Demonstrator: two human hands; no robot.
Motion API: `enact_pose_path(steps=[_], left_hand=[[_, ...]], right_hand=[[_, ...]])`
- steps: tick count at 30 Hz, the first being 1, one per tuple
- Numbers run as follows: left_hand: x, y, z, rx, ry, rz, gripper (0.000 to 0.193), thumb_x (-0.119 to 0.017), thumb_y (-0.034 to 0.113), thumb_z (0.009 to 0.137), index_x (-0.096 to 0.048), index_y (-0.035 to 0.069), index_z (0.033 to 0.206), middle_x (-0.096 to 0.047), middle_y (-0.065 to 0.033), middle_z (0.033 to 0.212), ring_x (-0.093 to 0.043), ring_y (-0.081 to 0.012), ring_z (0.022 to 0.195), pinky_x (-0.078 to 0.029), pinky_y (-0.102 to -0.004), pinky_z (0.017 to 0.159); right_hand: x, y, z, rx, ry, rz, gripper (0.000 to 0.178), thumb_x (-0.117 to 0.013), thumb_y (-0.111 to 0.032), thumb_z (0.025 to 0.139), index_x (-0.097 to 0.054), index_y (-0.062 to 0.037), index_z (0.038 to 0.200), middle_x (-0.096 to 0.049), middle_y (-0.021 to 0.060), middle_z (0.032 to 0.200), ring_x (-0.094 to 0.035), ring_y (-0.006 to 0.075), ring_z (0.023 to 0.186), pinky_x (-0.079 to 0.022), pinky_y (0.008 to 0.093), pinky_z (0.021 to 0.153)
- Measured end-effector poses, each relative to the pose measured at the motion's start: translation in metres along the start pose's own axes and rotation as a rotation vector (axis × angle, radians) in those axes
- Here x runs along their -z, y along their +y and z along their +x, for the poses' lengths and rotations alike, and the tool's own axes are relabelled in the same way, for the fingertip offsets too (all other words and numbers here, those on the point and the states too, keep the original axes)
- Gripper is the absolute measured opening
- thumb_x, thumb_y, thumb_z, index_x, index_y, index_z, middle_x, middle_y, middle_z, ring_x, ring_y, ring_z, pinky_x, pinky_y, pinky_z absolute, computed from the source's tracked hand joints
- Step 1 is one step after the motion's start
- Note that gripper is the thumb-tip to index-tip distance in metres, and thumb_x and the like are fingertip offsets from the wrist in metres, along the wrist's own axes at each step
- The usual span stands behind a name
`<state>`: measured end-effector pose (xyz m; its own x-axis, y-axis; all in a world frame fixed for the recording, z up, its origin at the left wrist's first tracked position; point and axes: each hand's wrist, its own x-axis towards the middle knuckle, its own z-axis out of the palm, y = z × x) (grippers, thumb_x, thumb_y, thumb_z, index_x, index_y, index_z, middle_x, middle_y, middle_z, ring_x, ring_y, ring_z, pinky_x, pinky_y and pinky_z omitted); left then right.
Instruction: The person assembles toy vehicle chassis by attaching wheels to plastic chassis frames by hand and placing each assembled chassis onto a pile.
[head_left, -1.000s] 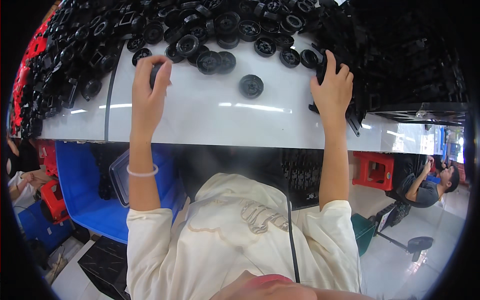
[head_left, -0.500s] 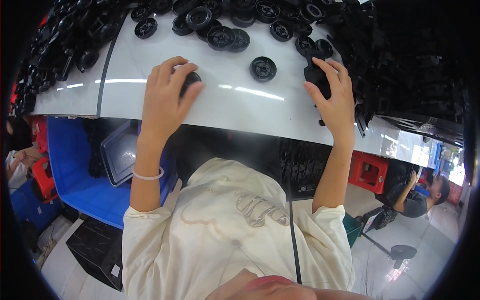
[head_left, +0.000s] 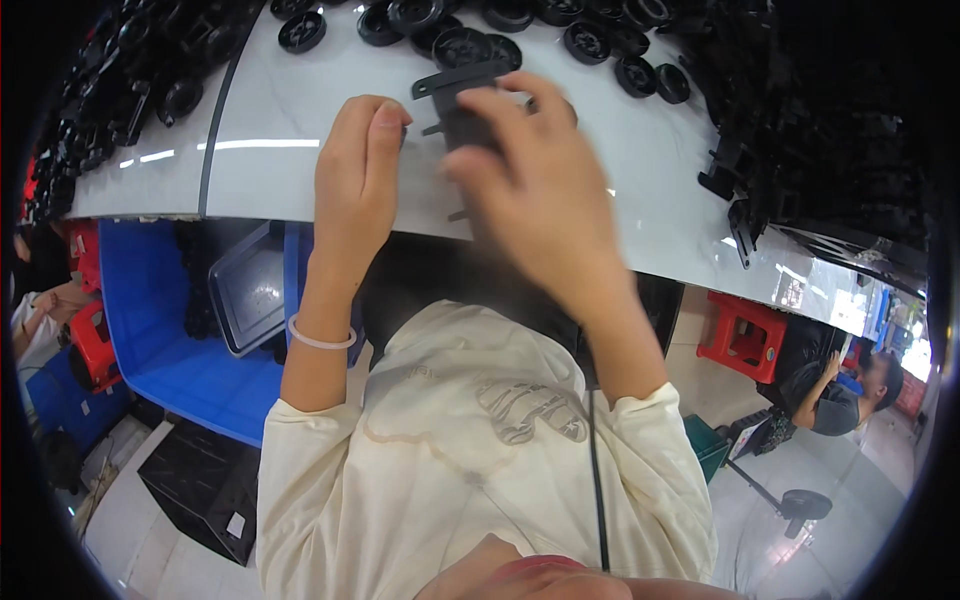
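My left hand (head_left: 358,165) is above the near part of the white table, its fingers closed around a black wheel (head_left: 404,132). Only a dark sliver of that wheel shows past the fingertips. Blurred by motion, my right hand (head_left: 535,175) grips a black plastic bracket (head_left: 466,112) with a flat top plate and short pegs sticking out on its left side. The bracket is held just right of my left hand, apart from it. My right hand covers much of the bracket and most of the table behind it.
Black wheels (head_left: 586,42) lie along the far side of the white table (head_left: 270,185). Dark plastic parts are heaped at left (head_left: 120,90) and right (head_left: 770,130). Below the edge stand a blue bin (head_left: 150,330) and a red stool (head_left: 742,338). Another person (head_left: 845,400) sits at right.
My right hand has come leftward from the right-hand heap, bringing the black bracket to the middle. My left hand has moved slightly right and turned, still holding the wheel.
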<state>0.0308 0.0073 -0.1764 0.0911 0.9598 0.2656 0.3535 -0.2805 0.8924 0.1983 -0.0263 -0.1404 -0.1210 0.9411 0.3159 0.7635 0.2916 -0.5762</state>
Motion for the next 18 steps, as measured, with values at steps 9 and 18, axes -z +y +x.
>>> enact_pose_path(steps=[9,18], left_hand=[[-0.025,0.005,0.001,0.06,0.01,0.023,0.035,-0.04,0.03,0.1,-0.053,-0.001,0.094,-0.054,-0.0087,0.082,-0.048,-0.0174,0.074,-0.04,-0.027,0.072],[-0.03,0.019,0.004,0.142,-0.067,0.037,0.038,-0.064,0.035,0.087,-0.058,-0.001,0.097,-0.057,-0.0111,0.086,-0.056,-0.0242,0.072,-0.045,-0.0324,0.067]], right_hand=[[0.012,0.071,-0.002,-0.007,-0.054,-0.056,0.035,-0.066,-0.015,0.079,-0.062,-0.014,0.114,-0.057,0.0102,0.116,-0.053,0.0307,0.106,-0.04,0.0404,0.094],[0.029,0.084,-0.006,0.147,-0.15,0.013,0.04,-0.065,-0.006,0.073,-0.063,-0.0134,0.112,-0.057,0.0072,0.121,-0.053,0.0285,0.107,-0.042,0.0373,0.092]])
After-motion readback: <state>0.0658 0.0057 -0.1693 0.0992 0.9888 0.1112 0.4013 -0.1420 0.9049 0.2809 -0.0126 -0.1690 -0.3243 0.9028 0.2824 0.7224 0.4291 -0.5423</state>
